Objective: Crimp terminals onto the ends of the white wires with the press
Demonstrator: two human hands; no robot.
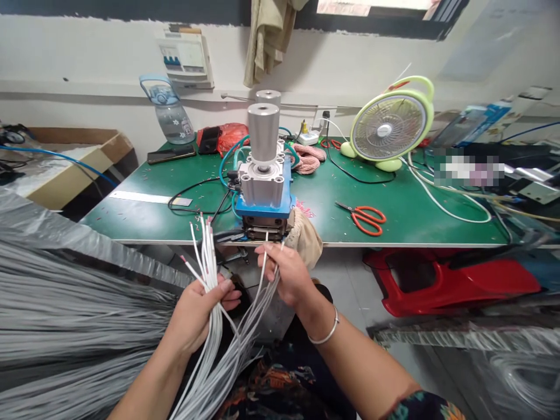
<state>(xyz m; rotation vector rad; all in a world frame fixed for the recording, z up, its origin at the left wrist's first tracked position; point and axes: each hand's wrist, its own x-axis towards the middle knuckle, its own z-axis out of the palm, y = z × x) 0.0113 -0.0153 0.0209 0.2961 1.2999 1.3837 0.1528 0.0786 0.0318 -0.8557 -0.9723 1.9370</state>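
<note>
Left hand [199,309] closed round white cables [210,262], pink tips [182,257] showing, seemingly done; right hand [286,274] pinching one strand [263,271] at the mouth of the press [262,186], other strands [249,332] beneath it seemingly left to do; cloth bag [306,240] beside the press, scissors [359,214] and fan [385,129] farther right on the green bench [415,210]; no obstruction evident.
</note>
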